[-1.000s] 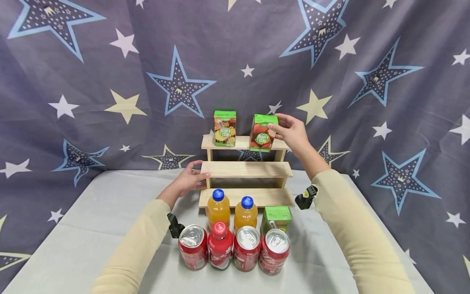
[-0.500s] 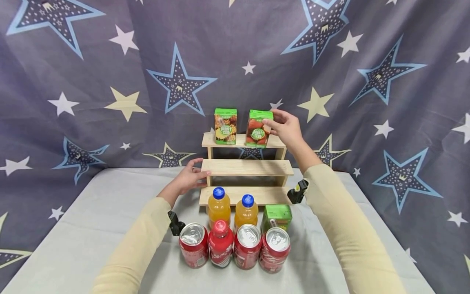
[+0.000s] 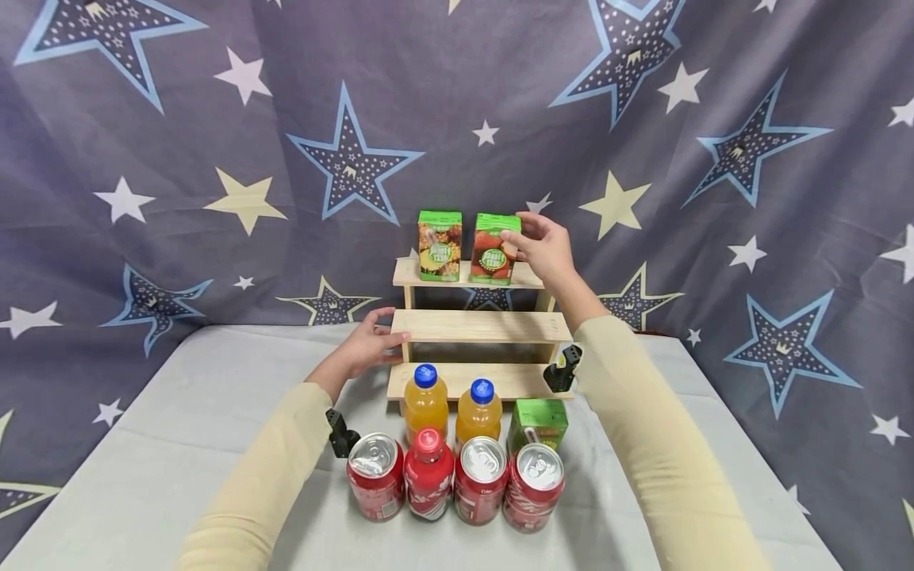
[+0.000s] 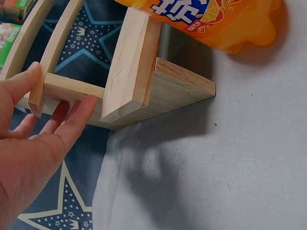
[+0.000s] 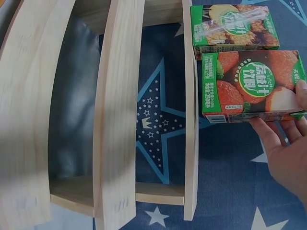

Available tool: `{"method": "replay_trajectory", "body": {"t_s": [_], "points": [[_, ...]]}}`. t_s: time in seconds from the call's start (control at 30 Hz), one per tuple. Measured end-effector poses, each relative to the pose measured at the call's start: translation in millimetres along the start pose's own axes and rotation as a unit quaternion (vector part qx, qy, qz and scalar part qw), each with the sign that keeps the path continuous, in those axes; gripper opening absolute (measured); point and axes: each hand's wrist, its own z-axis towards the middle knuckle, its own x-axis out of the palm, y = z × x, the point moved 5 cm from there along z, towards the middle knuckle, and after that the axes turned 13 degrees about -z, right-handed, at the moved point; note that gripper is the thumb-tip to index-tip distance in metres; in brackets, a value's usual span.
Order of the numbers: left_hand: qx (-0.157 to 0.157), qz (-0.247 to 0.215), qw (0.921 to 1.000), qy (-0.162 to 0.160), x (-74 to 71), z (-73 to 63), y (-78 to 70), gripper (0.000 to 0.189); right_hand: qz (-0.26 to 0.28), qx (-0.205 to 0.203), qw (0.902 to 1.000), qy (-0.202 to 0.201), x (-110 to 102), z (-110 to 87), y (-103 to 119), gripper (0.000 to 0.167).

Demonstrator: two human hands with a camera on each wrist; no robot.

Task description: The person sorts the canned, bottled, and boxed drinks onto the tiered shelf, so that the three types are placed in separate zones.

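Note:
My right hand (image 3: 548, 252) pinches a lychee juice carton (image 3: 491, 252) by its right side, thumb in front and fingers behind. The carton is upright at the top step of a three-tier wooden display rack (image 3: 478, 326). Left of it on that step stands a pineapple juice carton (image 3: 440, 254), a narrow gap between them in the head view. At the rack's left end, my left hand (image 3: 366, 347) holds the middle step. In the left wrist view its thumb (image 4: 34, 74) lies on the board's edge, with the fingers below along the side support.
In front of the rack stand two orange drink bottles (image 3: 426, 404) with blue caps and a green juice carton (image 3: 538, 424). Nearer are several red soda cans (image 3: 481, 482) and a red bottle (image 3: 429, 477). A star-patterned curtain (image 3: 243, 206) hangs behind the table.
My right hand has moved left with the lychee carton, bringing it closer to the pineapple carton and straightening it from a slight tilt. The left hand stays at the rack.

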Motion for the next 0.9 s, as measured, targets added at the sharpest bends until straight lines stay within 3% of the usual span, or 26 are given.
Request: {"method": "replay_trajectory", "body": {"t_s": [0.53,0.9], "points": [[-0.001,-0.004,1.0,0.002,-1.2,-0.3,0.7,0.073,-0.017,-0.022,0.9992,-0.029,18,3.4,-3,0.051],[0.0,-0.006,1.0,0.001,0.4,-4.4,-2.5,0.072,0.012,0.004,0.9996,-0.025,27,11.0,-6,0.053]]}}
